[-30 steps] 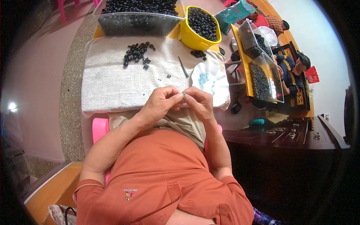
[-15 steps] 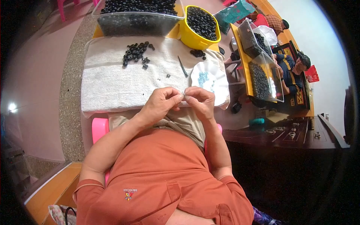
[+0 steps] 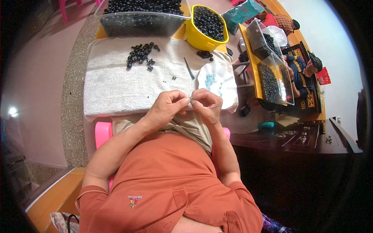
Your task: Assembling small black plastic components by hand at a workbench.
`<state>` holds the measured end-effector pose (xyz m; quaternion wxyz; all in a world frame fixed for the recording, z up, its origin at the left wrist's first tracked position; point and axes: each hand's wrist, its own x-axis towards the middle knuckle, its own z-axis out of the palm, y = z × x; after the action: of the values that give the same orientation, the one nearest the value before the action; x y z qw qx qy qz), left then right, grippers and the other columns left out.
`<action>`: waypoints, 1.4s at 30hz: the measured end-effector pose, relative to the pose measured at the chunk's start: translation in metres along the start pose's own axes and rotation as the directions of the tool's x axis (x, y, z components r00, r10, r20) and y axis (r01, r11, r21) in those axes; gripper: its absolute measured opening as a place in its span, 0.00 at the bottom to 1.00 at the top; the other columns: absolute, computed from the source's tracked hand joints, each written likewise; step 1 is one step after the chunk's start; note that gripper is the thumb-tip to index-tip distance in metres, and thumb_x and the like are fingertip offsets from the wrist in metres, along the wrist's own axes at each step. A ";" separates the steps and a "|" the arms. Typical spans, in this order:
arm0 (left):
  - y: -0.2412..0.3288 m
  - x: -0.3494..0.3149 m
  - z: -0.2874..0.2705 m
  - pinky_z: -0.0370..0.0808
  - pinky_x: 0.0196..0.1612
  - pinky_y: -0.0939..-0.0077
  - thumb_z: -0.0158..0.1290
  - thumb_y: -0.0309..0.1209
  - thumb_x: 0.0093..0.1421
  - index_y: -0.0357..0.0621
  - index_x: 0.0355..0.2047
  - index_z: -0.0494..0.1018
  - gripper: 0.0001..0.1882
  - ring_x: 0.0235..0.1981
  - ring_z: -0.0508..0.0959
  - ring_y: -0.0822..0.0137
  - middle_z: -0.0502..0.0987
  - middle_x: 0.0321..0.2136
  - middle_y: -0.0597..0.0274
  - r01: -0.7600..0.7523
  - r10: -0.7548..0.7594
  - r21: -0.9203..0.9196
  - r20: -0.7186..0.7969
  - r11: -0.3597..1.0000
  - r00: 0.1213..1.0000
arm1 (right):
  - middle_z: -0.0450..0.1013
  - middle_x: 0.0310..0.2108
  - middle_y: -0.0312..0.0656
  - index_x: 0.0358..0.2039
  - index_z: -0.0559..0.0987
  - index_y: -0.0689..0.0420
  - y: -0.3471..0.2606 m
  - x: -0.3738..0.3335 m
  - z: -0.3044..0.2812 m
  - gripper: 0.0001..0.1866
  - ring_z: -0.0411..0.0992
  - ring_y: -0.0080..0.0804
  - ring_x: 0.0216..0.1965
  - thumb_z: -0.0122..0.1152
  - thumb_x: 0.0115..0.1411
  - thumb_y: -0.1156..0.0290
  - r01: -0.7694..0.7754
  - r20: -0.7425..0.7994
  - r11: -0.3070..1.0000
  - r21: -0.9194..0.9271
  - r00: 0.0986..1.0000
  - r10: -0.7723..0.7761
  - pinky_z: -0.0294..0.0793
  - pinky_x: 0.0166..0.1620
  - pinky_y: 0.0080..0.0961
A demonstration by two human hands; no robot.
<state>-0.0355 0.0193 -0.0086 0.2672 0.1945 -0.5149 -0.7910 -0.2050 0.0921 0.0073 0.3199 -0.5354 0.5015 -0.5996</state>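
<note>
My left hand [image 3: 168, 106] and my right hand [image 3: 208, 106] meet fingertip to fingertip over the near edge of a white towel [image 3: 116, 91]. Both pinch at one spot, where something tiny shows between the fingertips, too small to name. Just beyond my right hand lies a white scalloped plate [image 3: 229, 87] with small pale-blue pieces [image 3: 210, 80] on it. A thin dark pointed tool [image 3: 189, 68] rests on the towel left of the plate. Farther off, a loose cluster of small black ring-like parts [image 3: 142, 53] is spread on the cloth, with a few tiny bits [image 3: 174, 78] nearer my hands.
Behind the towel stand a clear plastic bin [image 3: 143, 25] and a yellow tub [image 3: 200, 39], both full of black parts. At the right, more clear bins [image 3: 274, 79] sit on another table, beside a seated person [image 3: 301, 75]. A pink seat [image 3: 103, 134] shows beside my lap.
Almost nothing differs. My right hand's fingers have shifted very slightly while both hands stay pinched together in the same place.
</note>
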 end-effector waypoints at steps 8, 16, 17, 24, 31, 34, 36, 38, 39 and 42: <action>0.005 -0.002 0.001 0.69 0.28 0.88 0.52 0.36 0.66 0.41 0.35 0.76 0.10 0.26 0.73 0.82 0.75 0.25 0.72 0.037 -0.037 0.032 0.003 0.999 0.999 | 0.74 0.27 0.43 0.25 0.75 0.59 -0.013 0.013 0.002 0.12 0.72 0.37 0.25 0.63 0.39 0.86 0.543 0.246 0.580 -0.608 0.823 -0.512 0.72 0.29 0.27; -0.001 0.001 0.001 0.70 0.29 0.87 0.53 0.34 0.65 0.41 0.35 0.75 0.09 0.26 0.74 0.81 0.75 0.27 0.71 0.039 -0.039 0.008 0.003 0.999 0.999 | 0.73 0.26 0.42 0.24 0.73 0.59 -0.009 0.012 -0.003 0.12 0.71 0.39 0.24 0.63 0.38 0.86 0.580 0.296 0.498 -0.645 0.790 -0.537 0.72 0.27 0.30; 0.002 0.000 0.001 0.70 0.28 0.87 0.54 0.34 0.65 0.41 0.35 0.75 0.09 0.25 0.74 0.81 0.75 0.27 0.72 0.061 -0.061 -0.013 -0.006 0.998 0.998 | 0.74 0.26 0.42 0.24 0.73 0.59 -0.006 0.012 -0.009 0.11 0.72 0.39 0.26 0.63 0.38 0.85 0.542 0.281 0.487 -0.685 0.813 -0.509 0.73 0.28 0.30; 0.005 -0.001 0.001 0.70 0.27 0.87 0.55 0.34 0.65 0.40 0.36 0.75 0.09 0.25 0.75 0.81 0.75 0.27 0.72 0.098 -0.099 -0.032 -0.021 0.995 0.995 | 0.76 0.28 0.44 0.23 0.76 0.58 -0.014 0.019 -0.067 0.05 0.75 0.42 0.31 0.61 0.43 0.79 0.262 0.185 0.293 -0.919 0.946 -0.268 0.75 0.35 0.35; -0.001 0.001 -0.001 0.73 0.29 0.87 0.55 0.34 0.65 0.40 0.36 0.75 0.09 0.25 0.75 0.80 0.75 0.28 0.72 0.094 -0.095 -0.046 -0.014 0.995 0.995 | 0.76 0.30 0.44 0.27 0.79 0.59 -0.013 0.018 -0.091 0.04 0.75 0.42 0.34 0.61 0.48 0.76 0.203 0.190 0.217 -0.955 0.979 -0.079 0.76 0.38 0.36; 0.000 0.001 0.000 0.74 0.30 0.86 0.55 0.34 0.65 0.40 0.36 0.75 0.09 0.25 0.75 0.80 0.75 0.27 0.72 0.097 -0.098 -0.036 -0.019 0.995 0.995 | 0.76 0.31 0.44 0.29 0.79 0.58 -0.012 0.018 -0.093 0.05 0.76 0.43 0.33 0.62 0.49 0.78 0.228 0.210 0.221 -0.948 0.972 -0.103 0.75 0.36 0.33; -0.002 0.002 -0.001 0.75 0.30 0.85 0.54 0.34 0.65 0.40 0.36 0.75 0.09 0.25 0.75 0.80 0.74 0.27 0.72 0.088 -0.089 -0.057 -0.009 0.994 0.996 | 0.77 0.32 0.45 0.31 0.80 0.58 -0.013 0.017 -0.091 0.06 0.76 0.40 0.33 0.62 0.50 0.78 0.186 0.160 0.286 -0.940 0.981 -0.112 0.75 0.36 0.31; -0.002 0.002 -0.001 0.75 0.30 0.85 0.54 0.34 0.65 0.40 0.36 0.75 0.10 0.25 0.75 0.80 0.74 0.27 0.72 0.084 -0.085 -0.057 -0.014 0.995 0.996 | 0.77 0.33 0.45 0.33 0.80 0.59 -0.021 0.016 -0.081 0.06 0.77 0.37 0.33 0.63 0.52 0.78 0.146 0.112 0.351 -0.925 0.987 -0.116 0.76 0.36 0.28; -0.002 0.002 -0.001 0.75 0.30 0.85 0.54 0.34 0.65 0.39 0.36 0.75 0.10 0.25 0.75 0.80 0.74 0.27 0.72 0.080 -0.082 -0.057 -0.018 0.995 0.997 | 0.77 0.35 0.46 0.35 0.80 0.59 -0.025 0.015 -0.075 0.08 0.77 0.35 0.33 0.63 0.53 0.78 0.119 0.083 0.537 -0.835 0.992 -0.091 0.76 0.37 0.27; 0.001 0.002 -0.001 0.76 0.31 0.85 0.54 0.34 0.65 0.39 0.36 0.75 0.10 0.25 0.75 0.80 0.74 0.27 0.71 0.110 -0.110 -0.051 0.007 0.993 0.994 | 0.78 0.39 0.46 0.38 0.81 0.59 -0.032 0.008 -0.055 0.09 0.78 0.34 0.34 0.63 0.55 0.78 0.075 0.117 0.803 -0.591 0.993 -0.006 0.77 0.37 0.26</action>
<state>-0.0359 0.0173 -0.0077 0.2270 0.2140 -0.4836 -0.8178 -0.2546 0.1087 0.0443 0.1500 -0.6511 0.6343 -0.3889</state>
